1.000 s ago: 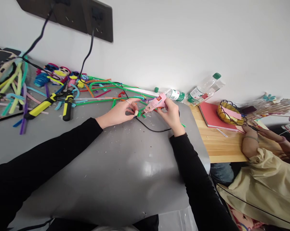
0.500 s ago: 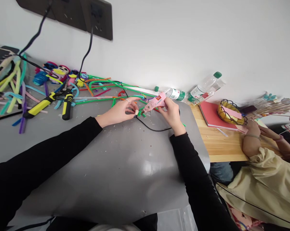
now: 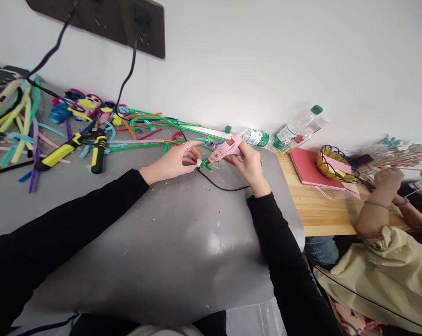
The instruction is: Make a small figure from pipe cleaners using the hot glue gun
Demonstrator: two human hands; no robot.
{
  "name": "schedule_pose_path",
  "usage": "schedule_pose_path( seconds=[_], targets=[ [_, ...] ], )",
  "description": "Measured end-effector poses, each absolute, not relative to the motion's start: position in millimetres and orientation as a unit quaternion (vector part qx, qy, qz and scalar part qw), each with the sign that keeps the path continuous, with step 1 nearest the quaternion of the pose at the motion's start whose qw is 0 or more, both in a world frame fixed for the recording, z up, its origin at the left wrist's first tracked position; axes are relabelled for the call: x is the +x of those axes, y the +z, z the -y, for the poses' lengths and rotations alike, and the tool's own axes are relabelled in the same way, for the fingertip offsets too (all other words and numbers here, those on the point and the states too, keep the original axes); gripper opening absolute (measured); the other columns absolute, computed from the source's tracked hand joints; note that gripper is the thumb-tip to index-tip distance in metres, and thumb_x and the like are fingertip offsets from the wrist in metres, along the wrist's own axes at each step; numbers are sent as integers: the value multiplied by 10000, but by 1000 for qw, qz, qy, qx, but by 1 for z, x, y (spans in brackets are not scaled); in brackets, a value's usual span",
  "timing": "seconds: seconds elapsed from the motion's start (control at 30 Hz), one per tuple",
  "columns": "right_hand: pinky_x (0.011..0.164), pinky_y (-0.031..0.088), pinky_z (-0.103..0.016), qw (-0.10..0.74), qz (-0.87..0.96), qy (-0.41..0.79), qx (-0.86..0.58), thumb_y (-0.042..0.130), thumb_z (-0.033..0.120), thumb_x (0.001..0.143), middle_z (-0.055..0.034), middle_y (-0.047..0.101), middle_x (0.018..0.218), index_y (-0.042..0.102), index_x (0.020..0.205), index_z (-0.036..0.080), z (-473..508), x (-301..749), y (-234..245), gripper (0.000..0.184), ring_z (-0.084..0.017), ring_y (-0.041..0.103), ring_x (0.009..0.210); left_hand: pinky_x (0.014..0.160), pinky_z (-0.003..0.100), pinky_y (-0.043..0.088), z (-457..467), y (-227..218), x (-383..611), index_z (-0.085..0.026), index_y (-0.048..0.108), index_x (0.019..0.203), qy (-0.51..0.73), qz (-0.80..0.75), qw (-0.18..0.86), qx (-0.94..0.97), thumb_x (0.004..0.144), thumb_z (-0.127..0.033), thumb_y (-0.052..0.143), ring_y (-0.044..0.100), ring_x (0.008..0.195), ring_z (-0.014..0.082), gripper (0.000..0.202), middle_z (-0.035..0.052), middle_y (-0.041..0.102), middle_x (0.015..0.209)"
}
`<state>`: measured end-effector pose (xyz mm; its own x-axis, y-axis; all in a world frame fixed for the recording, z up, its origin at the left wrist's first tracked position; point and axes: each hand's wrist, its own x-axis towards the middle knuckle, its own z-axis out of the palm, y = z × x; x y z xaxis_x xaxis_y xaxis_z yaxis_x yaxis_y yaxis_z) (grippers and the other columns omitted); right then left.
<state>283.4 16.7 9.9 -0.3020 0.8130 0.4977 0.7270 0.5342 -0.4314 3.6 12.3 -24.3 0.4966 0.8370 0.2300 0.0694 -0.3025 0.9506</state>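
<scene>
My right hand (image 3: 249,169) grips a pink hot glue gun (image 3: 227,148), its narrow dark tip pointing left and down. Between the thumb and fingertips of my left hand (image 3: 178,162) is a small cream-coloured piece (image 3: 198,163), too small to name. Just under the gun's tip, a short green pipe-cleaner piece (image 3: 204,164) lies close to these fingertips; whether it is joined to the cream piece I cannot tell. A black cord (image 3: 225,189) curves over the grey table (image 3: 169,233) beneath both hands.
Yellow-black pliers (image 3: 66,151) and many coloured pipe cleaners (image 3: 25,126) lie at left, near fuzzy figures (image 3: 88,106). Plastic bottles (image 3: 255,136) lie by the wall. On a wooden table (image 3: 312,212), a co-worker's hands (image 3: 388,179) are near a wire basket (image 3: 332,163).
My hands, the glue gun and the small pieces stay almost in place. The co-worker's hands have lifted and shifted right, away from the basket and pink paper.
</scene>
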Motion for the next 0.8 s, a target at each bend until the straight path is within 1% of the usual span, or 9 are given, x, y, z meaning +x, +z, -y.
schedule_pose_path(
  seconds=[0.3,0.6,0.8],
  targets=[
    [671,343,-280,342,802,68,-484,538,228,862,19,438,735,380,792,238,-15,283,13,173,-145,393,692,956,436,632,-12,-23,3,-200,529,1460,382,-322,498,709,755,-278,785,734,960,216,754,57,689,1016],
    [677,331,-284,339,800,71,-489,540,218,868,17,436,738,394,793,234,-16,285,12,165,-151,400,710,950,420,633,-11,-22,3,-199,524,1465,380,-321,496,712,758,-270,771,727,955,204,752,52,684,1011],
    [669,319,-287,343,801,72,-485,532,220,867,17,416,733,377,790,237,-15,285,13,175,-151,389,702,954,450,629,-11,-22,3,-206,536,1454,386,-317,494,712,760,-286,788,727,956,215,742,60,699,1012]
  ],
)
